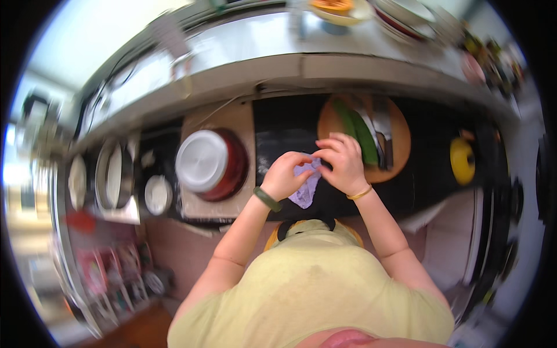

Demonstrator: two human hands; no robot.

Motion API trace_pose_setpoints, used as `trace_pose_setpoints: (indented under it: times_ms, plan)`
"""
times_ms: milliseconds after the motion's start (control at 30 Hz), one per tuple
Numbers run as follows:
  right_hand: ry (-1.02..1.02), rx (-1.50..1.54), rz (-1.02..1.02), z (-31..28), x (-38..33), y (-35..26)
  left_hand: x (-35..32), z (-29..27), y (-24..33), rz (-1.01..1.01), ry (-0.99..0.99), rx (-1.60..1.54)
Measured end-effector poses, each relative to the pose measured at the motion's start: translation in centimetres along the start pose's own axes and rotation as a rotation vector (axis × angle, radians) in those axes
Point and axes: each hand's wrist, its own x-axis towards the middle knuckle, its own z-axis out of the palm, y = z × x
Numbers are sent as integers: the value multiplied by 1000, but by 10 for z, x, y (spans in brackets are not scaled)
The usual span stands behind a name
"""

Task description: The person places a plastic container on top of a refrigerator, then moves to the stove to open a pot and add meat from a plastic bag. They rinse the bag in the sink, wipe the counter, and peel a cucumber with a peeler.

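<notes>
Between my two hands hangs a purple cloth [304, 191], pinched at its top edge over the front of the black counter. My left hand [285, 175], with a green bangle at its wrist, has its fingertips closed on one side of it. My right hand [342, 163], with a gold bangle, pinches the other side. Just beyond my right hand lies a round wooden board [400, 130]. It bears long green vegetables [361, 136], perhaps cucumbers, and a knife [383, 124] with a dark handle; another blade beside it is partly hidden.
To the left a red pot [235, 168] stands on a beige board, with a pale metal bowl or lid [202, 161] over it. Farther left are a small white bowl [158, 194] and a metal basin [110, 174]. A yellow lid-like object [462, 161] lies right. Dishes [406, 17] line the back ledge.
</notes>
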Motion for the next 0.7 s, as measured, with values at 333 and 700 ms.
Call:
trace_pose_setpoints:
  times_ms: [333, 700]
  plan:
    - [637, 591, 293, -24, -112, -19, 44, 86, 15, 231, -424, -199]
    - [1020, -247, 349, -34, -343, -64, -33, 248, 142, 664, -882, -26]
